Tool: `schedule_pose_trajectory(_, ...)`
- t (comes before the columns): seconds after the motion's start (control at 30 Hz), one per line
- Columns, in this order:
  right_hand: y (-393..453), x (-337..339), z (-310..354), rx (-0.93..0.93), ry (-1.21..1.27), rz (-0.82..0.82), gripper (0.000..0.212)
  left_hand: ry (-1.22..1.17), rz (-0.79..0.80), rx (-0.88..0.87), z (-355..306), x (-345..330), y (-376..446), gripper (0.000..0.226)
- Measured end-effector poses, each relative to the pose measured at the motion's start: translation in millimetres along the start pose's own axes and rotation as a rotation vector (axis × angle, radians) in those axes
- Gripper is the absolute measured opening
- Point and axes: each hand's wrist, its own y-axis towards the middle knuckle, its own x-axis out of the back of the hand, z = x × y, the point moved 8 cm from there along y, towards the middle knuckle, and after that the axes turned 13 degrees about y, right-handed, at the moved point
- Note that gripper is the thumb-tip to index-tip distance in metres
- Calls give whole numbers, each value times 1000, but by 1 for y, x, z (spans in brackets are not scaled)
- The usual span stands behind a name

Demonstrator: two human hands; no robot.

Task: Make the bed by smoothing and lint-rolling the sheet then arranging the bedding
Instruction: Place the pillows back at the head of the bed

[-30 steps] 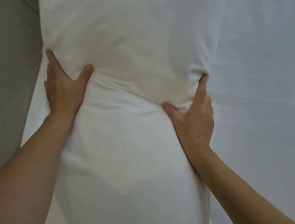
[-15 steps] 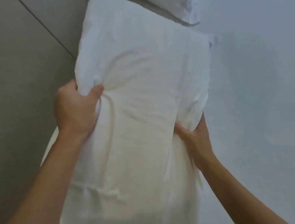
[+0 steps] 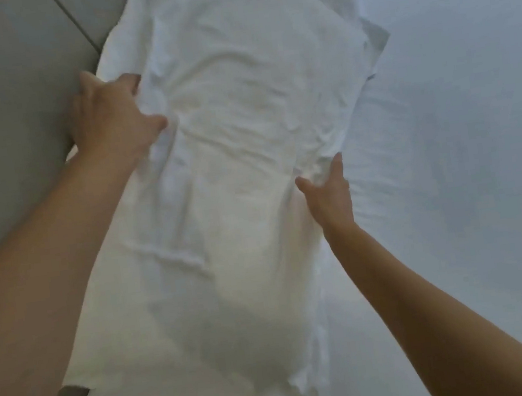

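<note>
Pillow (image 3: 242, 167): white cloth case, matt, heavily creased. Sheet (image 3: 463, 173): white cloth, matt, faintly wrinkled. Headboard panel (image 3: 4, 97): grey, smooth, matt, seamed.

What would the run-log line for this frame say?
step: placing pillow | left hand: grips left edge | right hand: touches right edge, fingers straight | under: bed sheet
</note>
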Motion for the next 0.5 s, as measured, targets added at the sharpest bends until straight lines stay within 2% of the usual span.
schedule_pose_trajectory(0.1, -7, 1, -35, -70, -202, 31, 87, 183, 21, 28, 28, -43, -31, 56)
schedule_pose_trajectory(0.2, -40, 1, -83, -107, -168, 72, 91, 154, -46, 100, 75, -68, -92, 59)
schedule_pose_trajectory(0.33, -87, 10, -129, -148, -52, -105, 90, 83, -29, 291, 114, -73, -139, 67)
schedule_pose_trajectory(0.4, -108, 10, -140, -159, -11, -180, 88, 101, 21, 326, 116, -69, -143, 76)
schedule_pose_trajectory(0.5, -131, 0, -148, -209, 73, -181, 92, 170, 203, 339, 121, -76, -135, 91)
